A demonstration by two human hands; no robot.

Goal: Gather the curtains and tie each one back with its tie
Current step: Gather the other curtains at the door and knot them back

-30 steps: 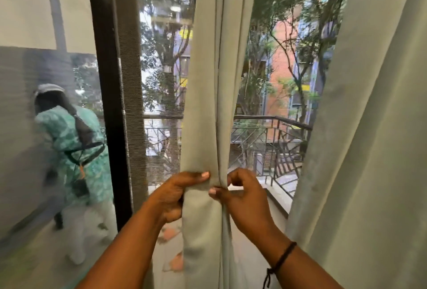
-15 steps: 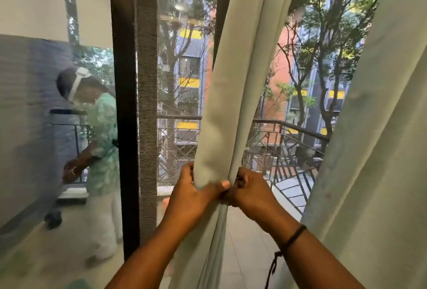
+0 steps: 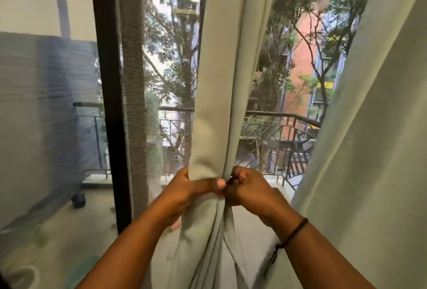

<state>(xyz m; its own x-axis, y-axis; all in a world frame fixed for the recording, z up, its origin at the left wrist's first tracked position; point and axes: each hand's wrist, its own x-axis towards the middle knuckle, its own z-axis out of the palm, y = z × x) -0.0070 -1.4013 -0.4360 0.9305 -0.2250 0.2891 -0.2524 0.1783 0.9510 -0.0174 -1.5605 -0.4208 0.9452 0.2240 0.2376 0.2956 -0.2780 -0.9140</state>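
A pale grey-green curtain (image 3: 221, 81) hangs in the middle of the window, bunched into a narrow column. My left hand (image 3: 184, 190) wraps round the bunch from the left, thumb laid across its front. My right hand (image 3: 248, 188) is closed tight against the bunch's right edge, fingers pinched on the fabric; any tie in it is hidden. Below the hands the curtain spreads out again in folds. A second curtain (image 3: 374, 150) of the same colour hangs loose on the right.
A dark window frame post (image 3: 108, 104) with a strip of mesh screen stands left of the curtain. The left glass pane (image 3: 41, 115) reflects the room. Outside lie a balcony railing (image 3: 277, 127), trees and buildings.
The view swung left and then right while both hands stayed on the bunch. My left hand has wrapped further round it, and the reflected person has left the left pane.
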